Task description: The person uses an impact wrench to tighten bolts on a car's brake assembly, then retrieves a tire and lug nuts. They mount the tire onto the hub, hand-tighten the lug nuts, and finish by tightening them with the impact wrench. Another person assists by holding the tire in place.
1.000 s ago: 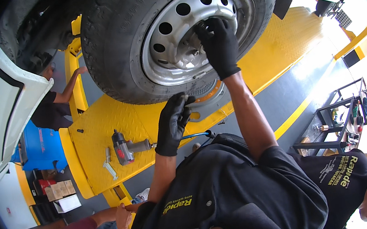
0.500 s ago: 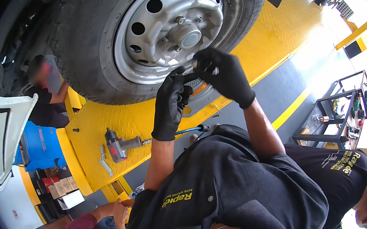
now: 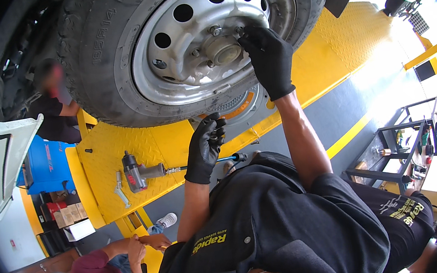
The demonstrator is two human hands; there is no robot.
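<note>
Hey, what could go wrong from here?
The black-gloved right hand has its fingertips close to the metal studs of the silver, round-holed steel wheel, so the glove might snag. The grey-and-black impact wrench lies on the yellow tread-plate platform, its blue hose passing the black-gloved left hand; a bump could drag it.

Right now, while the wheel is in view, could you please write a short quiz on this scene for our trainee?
1. True or false: the impact wrench lies on the yellow platform.
2. Which hand is raised in front of the wheel?
A) left
B) right
C) neither
3. Fill in the colour: the left hand wears a ____ glove.

Key:
1. True.
2. B, the right hand.
3. Black.
</note>
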